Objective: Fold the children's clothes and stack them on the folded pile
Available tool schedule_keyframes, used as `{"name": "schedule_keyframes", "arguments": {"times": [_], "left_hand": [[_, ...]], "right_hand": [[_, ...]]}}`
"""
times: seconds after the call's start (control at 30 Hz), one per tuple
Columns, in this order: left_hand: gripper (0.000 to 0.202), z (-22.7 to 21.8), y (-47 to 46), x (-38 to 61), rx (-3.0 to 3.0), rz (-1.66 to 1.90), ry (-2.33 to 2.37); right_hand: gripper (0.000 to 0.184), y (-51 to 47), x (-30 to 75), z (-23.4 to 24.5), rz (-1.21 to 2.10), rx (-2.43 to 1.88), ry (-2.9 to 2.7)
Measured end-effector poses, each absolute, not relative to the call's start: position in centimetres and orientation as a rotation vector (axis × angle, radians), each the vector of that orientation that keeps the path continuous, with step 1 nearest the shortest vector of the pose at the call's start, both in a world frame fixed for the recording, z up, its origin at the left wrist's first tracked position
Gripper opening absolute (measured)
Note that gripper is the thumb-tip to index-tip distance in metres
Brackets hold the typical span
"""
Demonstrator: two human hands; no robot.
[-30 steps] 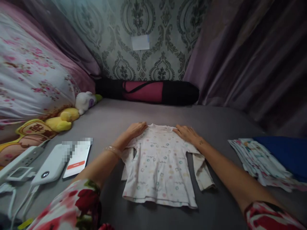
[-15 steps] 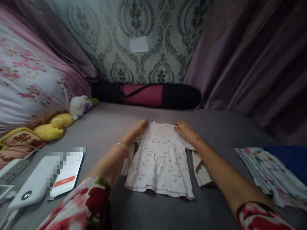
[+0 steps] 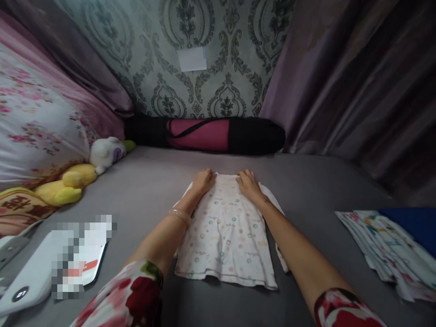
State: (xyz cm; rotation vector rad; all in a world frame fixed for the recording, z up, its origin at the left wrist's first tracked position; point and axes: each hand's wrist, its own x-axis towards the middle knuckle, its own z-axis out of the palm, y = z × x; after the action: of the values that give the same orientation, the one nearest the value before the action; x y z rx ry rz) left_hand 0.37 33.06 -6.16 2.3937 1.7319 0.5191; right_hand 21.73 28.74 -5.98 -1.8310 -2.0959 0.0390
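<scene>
A small white long-sleeved shirt (image 3: pixel 226 231) with a pastel print lies spread on the grey sheet, its hem toward me. My left hand (image 3: pixel 205 180) is at the shirt's upper left shoulder, its fingers curled down on the cloth beside the neckline. On the other side of the neckline, my right hand (image 3: pixel 248 184) also has its fingers bent onto the fabric. Both hands appear closed on the shirt's top edge, though the fingertips are partly hidden. The forearms cover parts of the sleeves.
At right lies a stack of folded clothes (image 3: pixel 384 247) beside a blue cloth (image 3: pixel 412 227). A phone (image 3: pixel 90 268), a white power bank (image 3: pixel 34 277) and a power strip (image 3: pixel 12 250) sit at left. Plush toys (image 3: pixel 64 186) line the pillow (image 3: pixel 37 127). Behind is a black-and-pink bag (image 3: pixel 200 135).
Both hands have come closer together along the shirt's neckline, the right one shifting left. The sleeves now lie differently, with the right one stretched out beneath my forearm. The view has shifted slightly.
</scene>
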Motion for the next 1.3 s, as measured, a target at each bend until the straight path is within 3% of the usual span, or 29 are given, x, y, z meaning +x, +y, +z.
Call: {"name": "schedule_keyframes", "arguments": {"times": [0.33,0.47,0.6,0.93,1.1,1.2,1.3], "left_hand": [[0.029,-3.9,30.2,2.3,2.634,0.310,1.930],[0.032,-4.5,25.8,2.3,2.704,0.265,1.620],[0.048,-6.8,22.9,1.5,2.654,0.309,1.646],[0.059,-6.7,23.2,1.4,2.567,0.059,1.677],[0.049,-5.2,23.5,1.9,2.565,0.079,1.643],[0.034,-4.2,23.9,4.1,2.555,0.304,1.556],[0.032,-3.9,24.3,8.2,2.555,0.449,1.391]], "right_hand": [[0.038,26.3,19.4,-4.7,-0.216,-1.753,-2.161],[0.048,22.5,17.2,-4.8,0.030,-1.673,-2.293],[0.056,20.0,16.2,-5.9,0.187,-1.734,-2.339],[0.044,20.0,20.4,-3.5,0.437,-1.570,-2.046],[0.026,14.8,30.8,-1.5,0.438,-1.989,-1.678],[0.032,11.0,34.5,-1.8,0.535,-2.249,-1.672],[0.035,8.9,34.4,-2.6,0.593,-2.337,-1.715]]}}
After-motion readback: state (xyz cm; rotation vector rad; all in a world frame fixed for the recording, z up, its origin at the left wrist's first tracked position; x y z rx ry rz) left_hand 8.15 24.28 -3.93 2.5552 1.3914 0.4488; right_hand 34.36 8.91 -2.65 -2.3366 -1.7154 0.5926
